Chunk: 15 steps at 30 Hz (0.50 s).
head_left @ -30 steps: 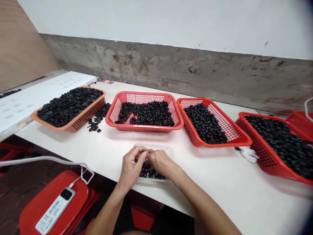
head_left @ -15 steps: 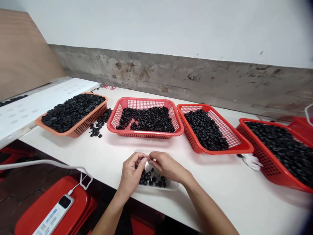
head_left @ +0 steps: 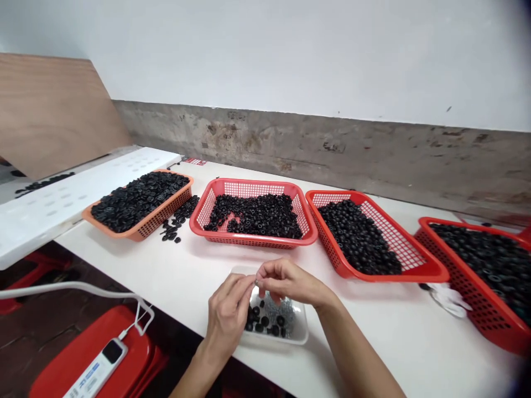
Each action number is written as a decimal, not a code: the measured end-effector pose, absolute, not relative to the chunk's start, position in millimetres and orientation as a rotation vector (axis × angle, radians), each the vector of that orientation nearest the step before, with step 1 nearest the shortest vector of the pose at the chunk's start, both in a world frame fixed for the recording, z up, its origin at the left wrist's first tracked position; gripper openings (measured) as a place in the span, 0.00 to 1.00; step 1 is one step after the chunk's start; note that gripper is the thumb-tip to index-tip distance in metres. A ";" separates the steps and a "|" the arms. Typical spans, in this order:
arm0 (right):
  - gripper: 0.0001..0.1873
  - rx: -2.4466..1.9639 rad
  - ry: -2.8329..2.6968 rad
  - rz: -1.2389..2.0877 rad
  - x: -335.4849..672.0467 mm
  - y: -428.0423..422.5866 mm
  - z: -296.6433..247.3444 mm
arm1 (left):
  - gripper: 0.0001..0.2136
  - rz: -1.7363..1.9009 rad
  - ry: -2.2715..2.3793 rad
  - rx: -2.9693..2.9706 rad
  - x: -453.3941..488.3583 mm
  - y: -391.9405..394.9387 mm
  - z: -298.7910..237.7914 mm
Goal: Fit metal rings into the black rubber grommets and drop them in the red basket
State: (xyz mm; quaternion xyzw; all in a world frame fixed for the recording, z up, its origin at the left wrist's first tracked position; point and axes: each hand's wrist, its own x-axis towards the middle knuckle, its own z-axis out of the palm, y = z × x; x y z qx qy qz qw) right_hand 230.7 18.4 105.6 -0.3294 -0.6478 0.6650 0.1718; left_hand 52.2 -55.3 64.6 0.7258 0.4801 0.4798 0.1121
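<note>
Over a clear plastic tub (head_left: 306, 330) on the white table, my two hands meet fingertip to fingertip. My right hand (head_left: 292, 283) pinches a tiny silvery piece (head_left: 258, 283), too small to name. The fingers of my left hand (head_left: 227, 310) are closed right beside that piece; whatever they grip is hidden behind them. Inside the tub lie several round black parts (head_left: 265, 321), some ring-shaped, and a heap of small silvery bits (head_left: 285, 310).
Behind the tub stands a red basket (head_left: 253, 241) of black rings. An orange basket (head_left: 139, 231) of flat black pieces is to its left, with loose ones spilled alongside. Two red baskets (head_left: 415, 276) (head_left: 473, 304) stand right. A power strip (head_left: 99, 365) rests on a red stool (head_left: 53, 370).
My view has shifted, so the table sits lower in it. My hands have turned slightly, uncovering the silvery bits in the tub and a tiny silvery piece at my right fingertips.
</note>
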 end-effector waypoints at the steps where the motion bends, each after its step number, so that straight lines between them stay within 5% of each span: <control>1: 0.20 -0.936 -1.838 1.896 231.0 18.4 105.2 | 0.13 1.417 1.419 2.172 52.4 -55.2 64.1; 15: 0.21 -0.951 -2.006 1.648 235.3 15.8 108.2 | 0.09 1.364 1.504 1.976 55.7 -51.4 68.4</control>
